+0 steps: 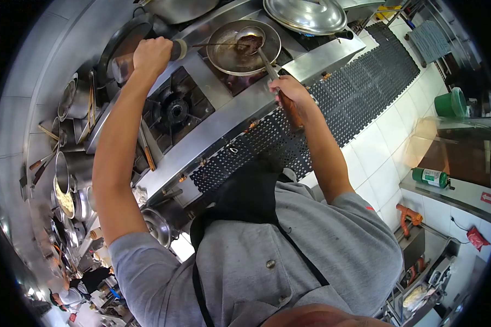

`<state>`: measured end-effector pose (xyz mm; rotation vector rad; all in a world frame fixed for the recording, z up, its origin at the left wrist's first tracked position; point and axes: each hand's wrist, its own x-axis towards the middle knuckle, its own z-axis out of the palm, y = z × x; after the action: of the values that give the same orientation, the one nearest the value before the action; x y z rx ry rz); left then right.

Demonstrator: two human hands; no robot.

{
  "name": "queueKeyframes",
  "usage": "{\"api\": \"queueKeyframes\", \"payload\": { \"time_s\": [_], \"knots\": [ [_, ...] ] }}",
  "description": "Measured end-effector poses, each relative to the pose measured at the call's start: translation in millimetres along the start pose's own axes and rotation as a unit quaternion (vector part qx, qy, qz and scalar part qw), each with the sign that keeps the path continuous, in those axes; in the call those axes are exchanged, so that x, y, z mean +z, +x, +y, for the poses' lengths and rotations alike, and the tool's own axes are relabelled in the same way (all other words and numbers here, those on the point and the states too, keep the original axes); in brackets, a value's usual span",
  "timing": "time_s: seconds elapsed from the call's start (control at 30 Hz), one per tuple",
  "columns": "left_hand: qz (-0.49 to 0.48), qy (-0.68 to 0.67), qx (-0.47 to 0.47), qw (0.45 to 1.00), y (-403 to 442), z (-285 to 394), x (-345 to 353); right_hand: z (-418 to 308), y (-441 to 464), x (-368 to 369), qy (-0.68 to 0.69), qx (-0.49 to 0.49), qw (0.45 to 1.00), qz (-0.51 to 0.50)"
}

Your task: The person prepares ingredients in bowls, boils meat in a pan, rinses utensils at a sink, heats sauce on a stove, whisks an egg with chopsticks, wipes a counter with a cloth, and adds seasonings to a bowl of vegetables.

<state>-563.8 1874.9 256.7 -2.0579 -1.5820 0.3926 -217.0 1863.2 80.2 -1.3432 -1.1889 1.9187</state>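
My left hand (153,57) is closed around a clear bottle (121,70), tipped on its side over the stove. From its dark neck a thin dark stream runs toward a metal ladle (269,66). The ladle's bowl, with dark liquid in it, is inside a round pan (215,66) on the stove. My right hand (293,96) grips the ladle's handle, whose brown wooden end sticks out below the fist. A shallow layer of brownish liquid shows in the pan.
A bare burner (175,110) lies left of the pan. Beside the pan is a domed metal lid (305,16). A dark wok (120,41) and a steel pot (73,101) stand left. Black perforated mats (360,82) cover the floor by the stove. Another person (73,297) is far off, lower left.
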Motion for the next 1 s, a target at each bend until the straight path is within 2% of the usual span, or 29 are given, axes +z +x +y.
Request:
{"api": "queueKeyframes", "payload": {
  "time_s": [0.2, 0.27, 0.3, 0.33, 0.37, 0.4, 0.43, 0.47, 0.53, 0.57, 0.6, 0.63, 0.67, 0.73, 0.8, 0.83, 0.87, 0.9, 0.93, 0.97, 1.0],
  "knots": [
    [-0.014, -0.026, -0.022, 0.999, -13.6, -2.7, 7.4, -1.6, -4.6, 8.7, 0.050, 0.015, 0.999, 0.001],
    [-0.035, -0.129, -0.115, 0.984, -23.3, -4.4, 19.1, -5.6, -10.0, 5.6, 0.079, 0.027, 0.997, -0.007],
    [-0.037, -0.132, -0.117, 0.984, -31.8, -4.6, 29.3, -8.0, -11.9, 0.8, 0.080, 0.026, 0.996, -0.012],
    [-0.027, -0.246, -0.142, 0.958, -40.9, -5.2, 39.4, -13.7, -15.3, -2.0, 0.080, 0.024, 0.996, -0.017],
    [-0.017, -0.357, -0.164, 0.919, -48.8, -6.4, 49.9, -20.1, -19.3, -5.5, -0.073, 0.046, 0.996, -0.017],
    [-0.017, -0.361, -0.167, 0.918, -60.4, -1.2, 51.1, -12.8, -19.9, -0.8, -0.077, 0.048, 0.996, -0.018],
    [-0.055, -0.526, -0.235, 0.815, -75.6, 8.7, 47.6, 0.7, -19.4, 5.0, -0.259, -0.032, 0.963, 0.072],
    [-0.088, -0.669, -0.293, 0.677, -90.3, 17.1, 44.7, 12.8, -18.0, 11.0, -0.428, -0.114, 0.883, 0.157],
    [-0.005, -0.786, -0.291, 0.545, -122.4, 41.1, 66.6, 16.8, -28.7, 20.7, -0.402, -0.116, 0.894, 0.159],
    [-0.015, -0.798, -0.299, 0.523, -142.8, 46.4, 63.6, -2.7, -44.3, 30.3, -0.318, -0.065, 0.939, 0.116],
    [0.026, -0.820, -0.286, 0.496, -161.7, 55.2, 83.0, -13.4, -53.4, 36.7, -0.229, -0.013, 0.970, 0.074],
    [0.024, -0.830, -0.302, 0.468, -182.0, 58.7, 79.3, -8.1, -45.2, 24.0, -0.140, -0.047, 0.989, -0.013],
    [0.021, -0.841, -0.317, 0.439, -204.6, 63.8, 73.5, -10.6, -55.1, 34.9, -0.017, -0.108, 0.994, -0.014],
    [0.034, -0.847, -0.334, 0.412, -247.5, 73.6, 77.6, -8.1, -34.7, 47.6, 0.131, -0.023, 0.991, 0.009],
    [0.039, -0.836, -0.363, 0.409, -292.2, 83.3, 74.5, 10.7, -8.1, 53.1, 0.018, 0.019, 0.997, 0.067],
    [0.042, -0.838, -0.372, 0.397, -314.0, 87.9, 72.1, 0.3, -26.5, 77.6, -0.138, 0.005, 0.980, 0.146],
    [0.045, -0.840, -0.380, 0.385, -335.4, 91.6, 70.5, 13.1, -22.2, 81.5, -0.207, -0.014, 0.960, 0.186],
    [0.045, -0.836, -0.393, 0.379, -357.6, 96.6, 74.3, 32.0, -19.8, 77.7, -0.368, -0.087, 0.899, 0.221],
    [0.046, -0.833, -0.406, 0.374, -376.5, 101.5, 77.0, 45.4, -20.1, 70.8, -0.515, -0.158, 0.805, 0.248],
    [0.046, -0.833, -0.407, 0.373, -390.3, 105.1, 73.7, 47.1, -26.8, 68.2, -0.516, -0.157, 0.805, 0.246],
    [0.046, -0.822, -0.437, 0.361, -402.4, 108.8, 69.7, 46.8, -37.1, 66.6, -0.453, -0.131, 0.857, 0.207]
  ]
}}
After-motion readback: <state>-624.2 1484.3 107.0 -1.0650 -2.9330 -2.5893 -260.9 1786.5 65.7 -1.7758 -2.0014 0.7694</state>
